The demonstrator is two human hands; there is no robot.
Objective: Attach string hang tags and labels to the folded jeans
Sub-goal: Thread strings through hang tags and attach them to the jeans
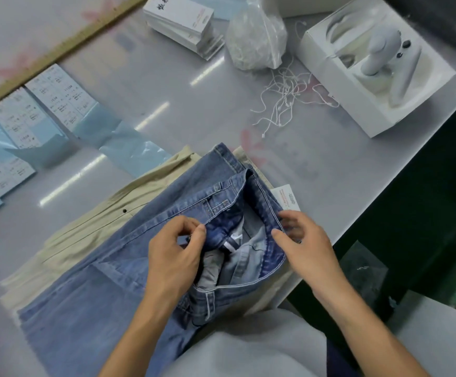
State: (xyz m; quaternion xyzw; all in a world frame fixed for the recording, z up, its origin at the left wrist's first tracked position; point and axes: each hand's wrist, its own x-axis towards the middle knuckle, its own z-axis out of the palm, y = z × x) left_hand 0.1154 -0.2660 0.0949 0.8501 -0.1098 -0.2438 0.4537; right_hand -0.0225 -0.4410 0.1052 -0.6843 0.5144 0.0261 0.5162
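Observation:
Blue jeans (107,273) lie on top of beige trousers (85,235) at the table's near edge, waistband open toward me. My left hand (175,257) pinches the near side of the waistband between thumb and fingers. My right hand (305,240) pinches the far right edge of the waistband. A white hang tag (286,198) pokes out from under the jeans on the right. Loose white strings (286,96) lie in a heap further back. A stack of white hang tags (186,23) stands at the back.
A clear bag of strings (256,39) sits beside the tag stack. An open white box (370,66) with a white device stands at the back right. Label sheets on blue backing (44,110) lie at the left, beside a wooden ruler (66,47). The table edge (384,191) runs diagonally on the right.

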